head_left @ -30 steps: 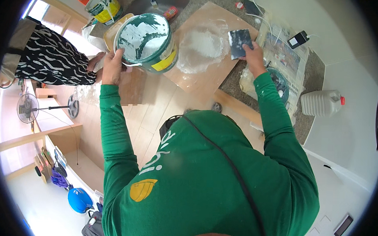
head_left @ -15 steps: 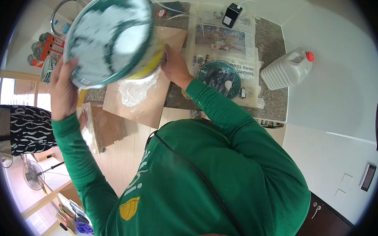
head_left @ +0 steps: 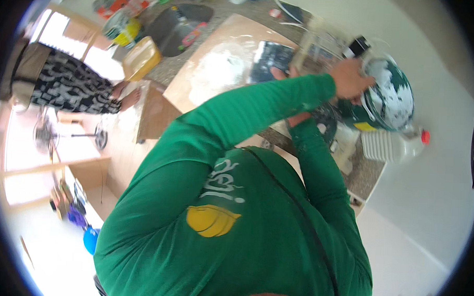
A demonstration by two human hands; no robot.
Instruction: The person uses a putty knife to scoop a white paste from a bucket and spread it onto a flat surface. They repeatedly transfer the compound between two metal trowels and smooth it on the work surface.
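Observation:
My left arm reaches across my body, and my left hand (head_left: 351, 81) is closed on the rim of a dark green bucket (head_left: 364, 121). The bucket tilts at the right of the counter, thick white paste (head_left: 398, 101) coating its inside. Under my left forearm, my right hand (head_left: 298, 119) is largely hidden. Its fingertips show apart at the lower edge of a dark square plate (head_left: 271, 60) smeared with white. That plate lies on a brown board (head_left: 195, 73), beside a patch of white powder or paste (head_left: 221, 69). A dark round lid (head_left: 324, 122) lies partly hidden by my right sleeve.
A white jug with a red cap (head_left: 404, 146) stands by the right wall, and a black box (head_left: 357, 47) sits on the newspaper-covered part. Leftward are a sink (head_left: 178, 28), a yellow tub (head_left: 141, 58) and another bucket (head_left: 121, 28). Another person (head_left: 67, 79) stands at far left.
The bucket has moved from the upper left to the right, carried by my left hand. My right hand has let go of it and is at the dark plate. My view has turned.

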